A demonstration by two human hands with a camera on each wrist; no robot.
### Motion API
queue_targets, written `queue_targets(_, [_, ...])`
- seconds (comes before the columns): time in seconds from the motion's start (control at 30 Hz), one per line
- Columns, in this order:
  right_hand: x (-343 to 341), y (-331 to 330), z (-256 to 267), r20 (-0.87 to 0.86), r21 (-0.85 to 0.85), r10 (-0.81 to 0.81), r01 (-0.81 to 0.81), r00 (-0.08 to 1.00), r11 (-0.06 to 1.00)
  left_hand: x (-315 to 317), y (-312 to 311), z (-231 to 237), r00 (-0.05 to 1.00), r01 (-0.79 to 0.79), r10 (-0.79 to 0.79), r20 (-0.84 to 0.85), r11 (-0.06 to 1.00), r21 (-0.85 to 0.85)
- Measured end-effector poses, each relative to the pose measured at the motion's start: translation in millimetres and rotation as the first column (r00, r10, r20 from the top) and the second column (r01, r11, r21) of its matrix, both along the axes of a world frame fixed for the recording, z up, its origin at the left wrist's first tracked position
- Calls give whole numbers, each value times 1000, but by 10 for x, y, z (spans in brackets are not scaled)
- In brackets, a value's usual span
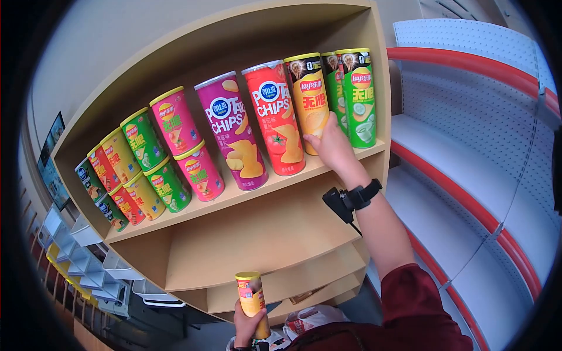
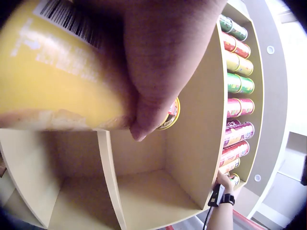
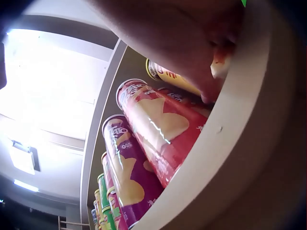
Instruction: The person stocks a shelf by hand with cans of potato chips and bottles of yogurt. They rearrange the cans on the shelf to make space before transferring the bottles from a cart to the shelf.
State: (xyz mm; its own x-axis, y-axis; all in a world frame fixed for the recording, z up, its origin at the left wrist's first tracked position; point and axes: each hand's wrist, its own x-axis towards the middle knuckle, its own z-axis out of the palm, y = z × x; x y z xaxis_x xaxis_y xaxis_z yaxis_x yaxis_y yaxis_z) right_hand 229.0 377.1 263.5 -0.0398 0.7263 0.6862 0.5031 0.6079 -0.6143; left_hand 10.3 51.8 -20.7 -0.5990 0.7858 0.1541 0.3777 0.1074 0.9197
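Note:
Low in the head view, my left hand (image 1: 247, 323) grips a yellow Lay's chip can (image 1: 250, 295), fingers and thumb wrapped round its lower half. The same can (image 2: 57, 72) fills the upper left of the left wrist view, barcode side showing. Up on the shelf, my right hand (image 1: 335, 145) holds the lower part of another yellow Lay's can (image 1: 307, 88), thumb across its front. That can stands between a red tomato chip can (image 1: 275, 120) and green Lay's cans (image 1: 358, 96). The right wrist view shows the yellow can (image 3: 175, 80) partly behind my hand.
Left along the wooden shelf (image 1: 234, 196) stand a purple chip can (image 1: 231, 131) and stacked short cans in pink (image 1: 175, 120), green, yellow, red and dark green. Lower wooden compartments (image 1: 257, 234) lie beneath. White racks with red edges (image 1: 462, 64) stand right; plastic bags (image 1: 313, 316) lie below.

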Motion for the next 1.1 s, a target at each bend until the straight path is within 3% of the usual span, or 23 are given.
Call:
queue_targets(0.13, [-34,69,88,42,-113,-13,18,999,993,26,-9,-5,999,4,-5,35,999,40])
queue_targets(0.33, [-132,328,60,12,-117,-9,10,1000,993,63,-66,-10,997,-3,0,75,999,38])
queue_targets(0.47, [-135,291,56,39,-183,-16,23,999,983,48,-107,-14,1000,2,-2,12,999,45])
queue_targets(0.57, [7,158,82,72,-118,-26,34,997,992,172,-121,282,1000,15,-15,-1,1000,15])
queue_targets(0.63, [112,-10,4,51,133,-112,105,992,986,137,-128,291,999,37,-35,-38,998,52])
queue_targets(0.7, [190,-426,-102,-146,386,9,49,989,921,62,-90,270,996,55,-49,-72,994,89])
queue_targets(0.77, [124,-773,-359,-211,456,179,-65,961,888,9,-7,236,990,139,-135,-35,962,237])
queue_targets(0.8, [45,-880,-623,-180,376,281,-198,943,905,58,51,339,987,159,-153,-44,942,294])
queue_targets(0.83, [32,-1029,-776,-6,362,458,-425,889,830,129,159,507,984,178,-169,-58,920,349])
queue_targets(0.87, [-10,-1136,-971,130,241,563,-577,816,780,250,235,715,982,181,-188,-22,901,394])
queue_targets(0.9, [-59,-1227,-1149,246,101,661,-697,709,710,310,317,873,980,194,-159,-120,902,385])
queue_targets(0.93, [-111,-1331,-1263,232,-32,760,-776,607,630,418,422,1031,981,188,-192,-41,861,473])
queue_targets(0.97, [-162,-1425,-1350,203,-161,842,-831,500,533,468,547,1065,978,183,-207,-16,825,535])
queue_targets(1.0, [-190,-1505,-1434,207,-164,847,-836,490,524,575,630,1171,966,184,-256,42,789,586])
queue_targets(1.07, [-219,-1599,-1524,174,-190,807,-785,564,590,717,772,1282,972,163,-232,39,783,601])
queue_targets(1.1, [-216,-1625,-1456,59,-269,800,-762,597,589,745,804,1270,972,159,-231,42,779,606])
